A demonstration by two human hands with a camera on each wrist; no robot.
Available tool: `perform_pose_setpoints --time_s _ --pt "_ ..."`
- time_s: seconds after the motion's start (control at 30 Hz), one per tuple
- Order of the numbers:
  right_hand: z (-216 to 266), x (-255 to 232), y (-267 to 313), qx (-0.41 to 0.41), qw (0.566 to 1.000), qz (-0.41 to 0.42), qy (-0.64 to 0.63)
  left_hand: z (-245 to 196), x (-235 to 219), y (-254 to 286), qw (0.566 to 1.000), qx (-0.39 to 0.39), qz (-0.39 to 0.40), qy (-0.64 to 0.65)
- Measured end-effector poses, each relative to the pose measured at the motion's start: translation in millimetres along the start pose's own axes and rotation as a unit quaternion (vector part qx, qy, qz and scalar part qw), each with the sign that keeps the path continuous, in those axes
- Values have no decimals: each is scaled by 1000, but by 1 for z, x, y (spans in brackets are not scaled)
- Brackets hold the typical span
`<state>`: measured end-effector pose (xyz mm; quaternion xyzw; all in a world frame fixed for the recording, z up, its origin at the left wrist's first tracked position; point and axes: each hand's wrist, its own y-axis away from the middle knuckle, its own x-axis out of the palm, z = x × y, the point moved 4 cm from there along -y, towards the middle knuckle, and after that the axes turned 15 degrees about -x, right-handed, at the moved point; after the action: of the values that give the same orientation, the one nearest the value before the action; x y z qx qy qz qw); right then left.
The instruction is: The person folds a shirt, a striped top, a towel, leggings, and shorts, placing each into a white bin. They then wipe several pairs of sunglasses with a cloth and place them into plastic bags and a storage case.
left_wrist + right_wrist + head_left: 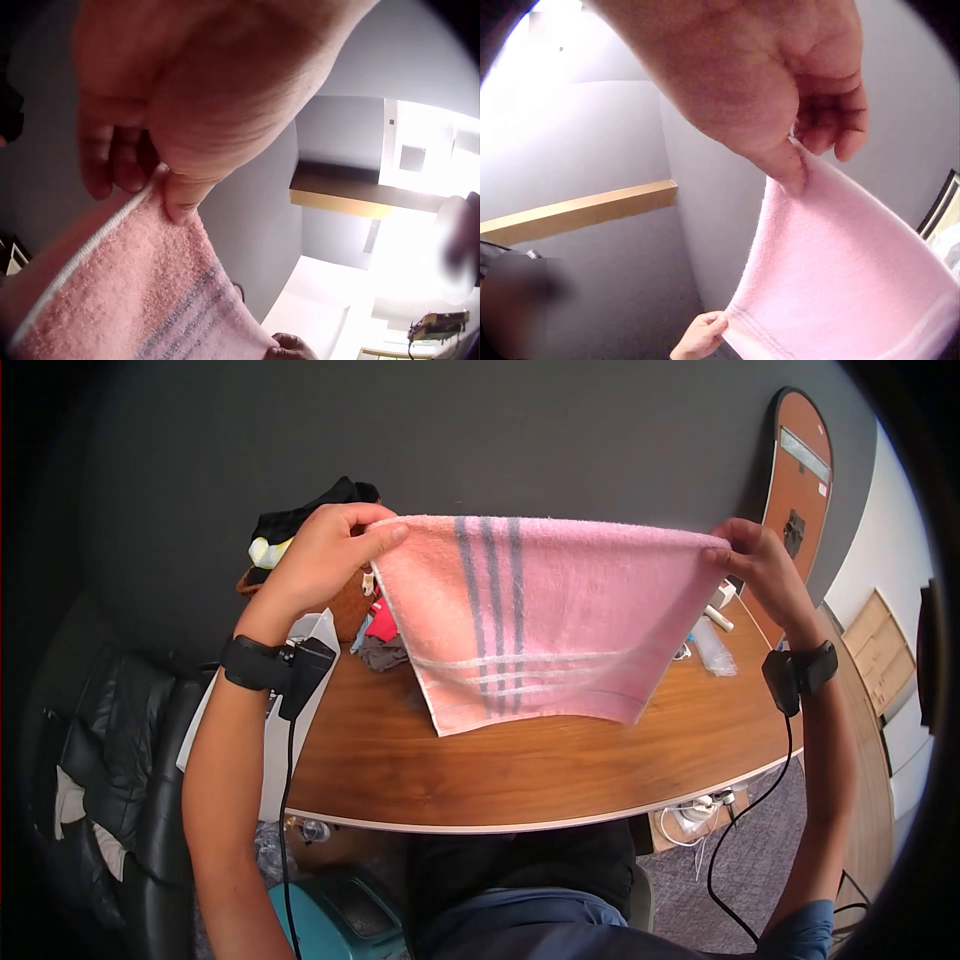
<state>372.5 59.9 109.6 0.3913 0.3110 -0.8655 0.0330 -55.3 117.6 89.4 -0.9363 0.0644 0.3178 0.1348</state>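
Note:
A pink and peach towel (590, 590) with grey and white stripes hangs spread out between my two hands. My left hand (335, 550) pinches its upper left corner, thumb on the near side; the left wrist view shows that thumb pressed on the peach terry cloth (142, 262). At the upper right corner, my right hand (762, 565) pinches the pink end between thumb and fingers. The right wrist view shows this pink end (840, 247) falling from under the thumb. The towel's lower edge hangs over the wooden table (400, 770), hiding part of its top.
Behind my left hand stands a brown basket (352, 610) with dark clothes, and red and grey cloth (383, 650) lies beside it. A clear plastic bag (712, 650) lies at the table's right. A tall brown-backed board (800, 480) leans on the wall. A black sofa (130, 760) stands left.

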Motion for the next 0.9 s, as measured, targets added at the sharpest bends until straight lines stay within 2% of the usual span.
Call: perform_pose_setpoints --time_s 0.07,0.13,0.17,0.2,0.23,0.27,0.33,0.4,0.47,0.53,0.6,0.63,0.67,0.73,0.77,0.8,0.83,0.87,0.9 --pt "-6 -2 4 -22 1000 -12 -4 3 3 -1 1000 20 3 0" --pt "-8 -4 9 -42 999 -25 -8 2 -1 0 981 149 -110 -59" --pt "-5 -4 10 -78 994 -38 -64 3 -2 -1 981 148 -109 -58" --pt "-3 -4 11 -114 985 -51 -120 4 -2 -1 991 124 -58 12" --pt "-4 -7 11 -129 982 -63 -125 4 -2 -1 992 99 -7 82" --pt "-7 -14 14 -110 983 -48 -139 3 -5 1 992 97 -7 83" --pt "-1 -20 15 -111 973 -84 -182 4 -10 1 982 42 37 179" --pt "4 -28 11 -124 968 -73 -204 -3 -14 3 979 47 46 192" --pt "6 -35 12 -148 947 -165 -231 -14 -10 8 960 62 80 261" --pt "6 -37 11 -135 949 -172 -226 -12 -7 5 957 77 84 267" --pt "-4 -32 4 -93 968 -160 -170 -8 1 -1 954 46 95 280" --pt "-12 -22 0 -74 965 -170 -187 -3 7 -7 955 34 112 271" --pt "-29 -14 -4 -38 972 -135 -190 5 16 -15 956 22 128 262" --pt "-60 19 -7 22 989 -100 -109 33 38 -32 979 -6 100 176" --pt "-75 40 -4 72 984 -73 -146 56 53 -41 985 -50 94 136" --pt "-100 60 -1 90 989 -36 -114 79 69 -49 988 -80 106 83" --pt "-132 81 3 64 992 -7 -112 102 84 -59 996 12 82 15" --pt "-128 95 10 102 989 25 -105 117 99 -58 997 0 71 20" --pt "-135 103 16 102 990 30 -95 125 109 -55 996 -13 84 26"
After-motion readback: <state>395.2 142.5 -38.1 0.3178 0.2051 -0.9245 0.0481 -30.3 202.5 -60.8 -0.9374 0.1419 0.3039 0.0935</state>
